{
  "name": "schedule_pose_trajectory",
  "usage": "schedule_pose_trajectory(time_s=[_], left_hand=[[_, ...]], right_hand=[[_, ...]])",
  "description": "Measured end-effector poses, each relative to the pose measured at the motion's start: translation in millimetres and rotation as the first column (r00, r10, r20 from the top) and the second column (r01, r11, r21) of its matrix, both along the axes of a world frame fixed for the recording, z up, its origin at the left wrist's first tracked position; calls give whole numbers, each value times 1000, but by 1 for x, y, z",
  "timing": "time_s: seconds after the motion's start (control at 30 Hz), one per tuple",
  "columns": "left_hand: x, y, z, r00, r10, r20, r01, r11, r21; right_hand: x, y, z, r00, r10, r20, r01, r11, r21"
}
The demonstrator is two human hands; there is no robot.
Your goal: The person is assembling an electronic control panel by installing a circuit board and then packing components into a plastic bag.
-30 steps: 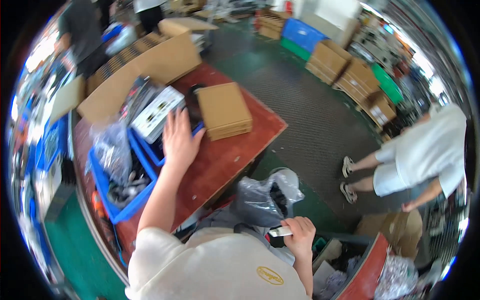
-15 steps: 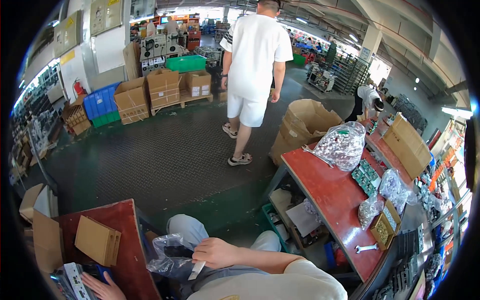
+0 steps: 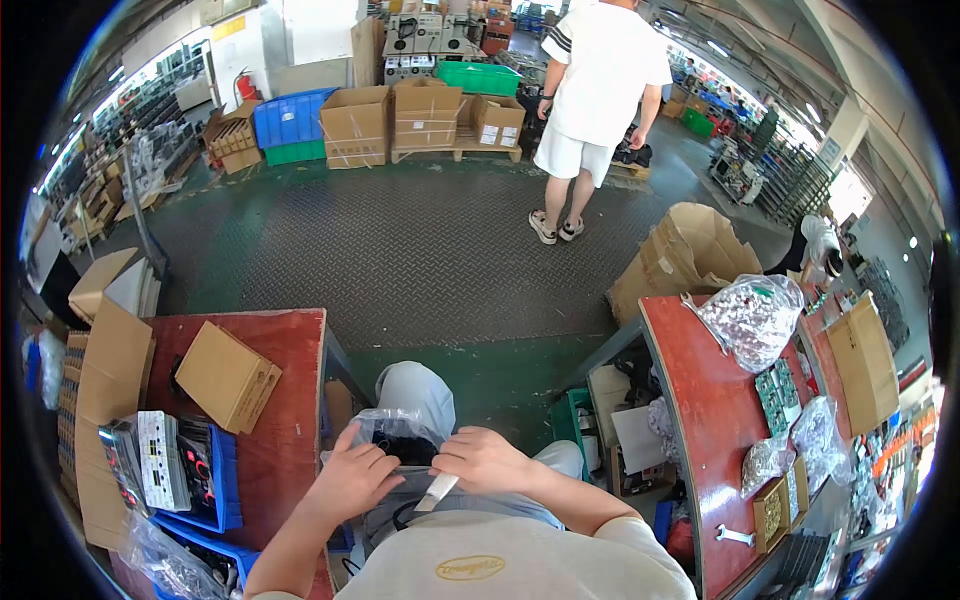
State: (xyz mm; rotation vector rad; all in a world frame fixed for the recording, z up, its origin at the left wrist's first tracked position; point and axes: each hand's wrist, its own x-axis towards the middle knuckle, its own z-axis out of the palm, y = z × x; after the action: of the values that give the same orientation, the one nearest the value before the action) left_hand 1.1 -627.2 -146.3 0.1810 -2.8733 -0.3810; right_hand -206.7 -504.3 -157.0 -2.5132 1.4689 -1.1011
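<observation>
Plastic bag (image 3: 400, 416) sitting open at near centre

A red table (image 3: 295, 410) is standing left, bearing a brown carton (image 3: 222, 372) and a blue bin (image 3: 229, 490); on the right, a second table (image 3: 672, 365) is holding a wrench (image 3: 735, 536). A person (image 3: 605, 80) is standing far right. Between the tables, the plastic bag is showing dark contents (image 3: 405, 449). The left hand (image 3: 350, 478) is half curling at its left rim, whether pinching it I cannot tell; the right hand (image 3: 484, 461) is grasping a white strip (image 3: 437, 492) beside its right rim.

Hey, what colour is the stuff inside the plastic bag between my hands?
The contents of the clear plastic bag look black, best seen in the head view.
</observation>
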Motion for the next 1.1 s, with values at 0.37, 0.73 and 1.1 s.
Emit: schedule_pose_trajectory(time_s=[0.37,0.73,1.1], left_hand=[[13,-21,9,995,67,-70,-82,968,-238],[17,-14,26,997,14,-72,-28,979,-201],[-6,2,-5,999,30,-39,-30,1000,-3]], right_hand=[[-7,11,-4,1000,20,24,-21,999,24],[-7,21,-15,967,16,256,-37,996,79],[-13,1,-9,954,-88,285,34,981,189]])
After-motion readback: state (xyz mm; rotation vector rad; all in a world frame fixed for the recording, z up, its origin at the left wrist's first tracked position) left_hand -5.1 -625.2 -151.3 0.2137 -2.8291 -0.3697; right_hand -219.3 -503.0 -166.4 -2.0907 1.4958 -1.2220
